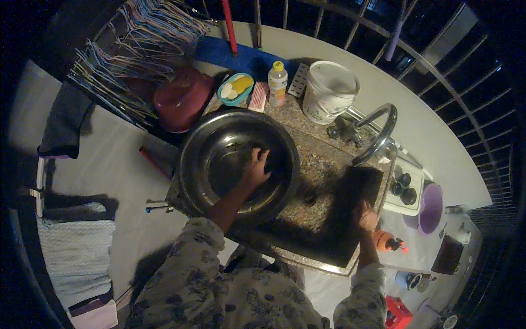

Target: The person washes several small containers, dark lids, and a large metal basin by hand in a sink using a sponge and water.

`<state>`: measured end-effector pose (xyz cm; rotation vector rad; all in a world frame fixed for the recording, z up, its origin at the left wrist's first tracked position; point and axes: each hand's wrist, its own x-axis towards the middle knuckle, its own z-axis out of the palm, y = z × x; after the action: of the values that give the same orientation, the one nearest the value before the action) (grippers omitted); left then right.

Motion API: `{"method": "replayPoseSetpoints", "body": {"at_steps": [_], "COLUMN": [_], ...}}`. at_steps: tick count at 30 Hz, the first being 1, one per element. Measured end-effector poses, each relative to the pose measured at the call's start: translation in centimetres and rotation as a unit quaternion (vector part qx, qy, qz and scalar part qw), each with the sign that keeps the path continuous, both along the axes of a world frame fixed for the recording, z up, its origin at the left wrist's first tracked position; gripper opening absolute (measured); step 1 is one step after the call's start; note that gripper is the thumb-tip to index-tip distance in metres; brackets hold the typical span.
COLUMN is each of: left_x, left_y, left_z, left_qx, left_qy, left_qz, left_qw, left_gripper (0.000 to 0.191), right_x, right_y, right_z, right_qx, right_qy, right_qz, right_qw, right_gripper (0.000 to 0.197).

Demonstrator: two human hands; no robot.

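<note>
A wide, shiny metal basin point(191, 168) sits over the left part of a speckled stone sink point(318, 164). Reaching over its inside is my left hand point(257, 168), with fingers bent and spread from the thumb and nothing visible between them. Dark shade hides whether the fingertips touch the basin. My right hand point(365, 217) is at the sink's right side, near the rim; shadow blurs its fingers, and I cannot tell whether it holds anything. A curved metal faucet point(384, 125) rises behind the sink. An orange bottle point(383, 240) stands just right of my right wrist.
Along the back ledge stand a white bucket point(328, 92), a yellow-capped bottle point(277, 86), a striped pink-and-white item point(258, 97) and a teal soap dish point(235, 89). A red basin point(183, 100) and many hangers point(135, 53) are left. A purple tub point(430, 209) lies right.
</note>
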<state>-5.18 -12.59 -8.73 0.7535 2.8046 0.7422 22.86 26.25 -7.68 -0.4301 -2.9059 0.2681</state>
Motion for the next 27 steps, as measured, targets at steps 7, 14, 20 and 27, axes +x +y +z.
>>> {"method": "replayPoseSetpoints", "body": {"at_steps": [7,14,20,27], "left_x": [0.6,0.8,2.0,1.8], "left_y": [-1.6,-3.7,-3.6,-3.9], "left_z": [2.7,3.7,5.9,7.5], "left_qx": [0.007,0.001,0.079,0.539], "left_qy": [-0.008,-0.124,-0.124,-0.705], "left_qz": [0.032,0.002,0.080,0.142], "left_qw": [0.999,0.992,0.986,0.438], "left_gripper": [0.085,0.078,0.070,0.065], "right_x": [0.8,0.5,1.9,0.7], "right_y": [1.4,1.0,2.0,1.1], "right_z": [-0.9,-1.1,-2.6,-1.5], "right_qx": [-0.059,-0.023,0.057,-0.041], "right_qy": [-0.023,0.006,0.003,0.029], "right_qz": [0.004,0.024,-0.026,-0.012], "right_qw": [0.998,0.999,0.998,0.999], "right_gripper": [0.031,0.027,0.030,0.028]}}
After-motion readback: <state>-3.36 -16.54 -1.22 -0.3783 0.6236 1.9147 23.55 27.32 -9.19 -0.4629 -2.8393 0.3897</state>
